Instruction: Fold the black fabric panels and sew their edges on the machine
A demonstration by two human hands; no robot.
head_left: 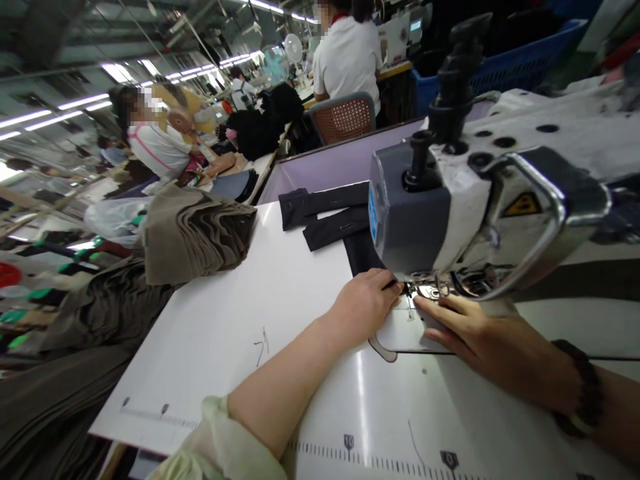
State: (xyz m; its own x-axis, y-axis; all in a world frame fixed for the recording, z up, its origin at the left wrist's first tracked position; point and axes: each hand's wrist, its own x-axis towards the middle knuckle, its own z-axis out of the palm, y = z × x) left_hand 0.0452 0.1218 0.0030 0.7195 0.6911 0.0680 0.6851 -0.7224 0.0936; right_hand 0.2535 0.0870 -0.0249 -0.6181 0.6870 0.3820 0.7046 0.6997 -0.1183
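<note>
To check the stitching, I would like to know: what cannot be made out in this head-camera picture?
Needle area of the sewing machine: head view, partly hidden by the machine and the left hand, and too small.
End of the black fabric strip: head view, hidden by the left hand.
Right end of the sewing machine: head view, cut off by the right edge.
Inside of the blue crate: head view, hidden by its wall and the machine.

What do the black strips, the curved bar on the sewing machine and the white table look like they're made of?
The black strips look like matte woven fabric, judging by their soft, dull surface. The curved bar looks like chrome-plated metal, with bright mirror-like highlights. The white table looks like glossy laminate, with long streaks of reflected light, though its core is hidden.
</note>
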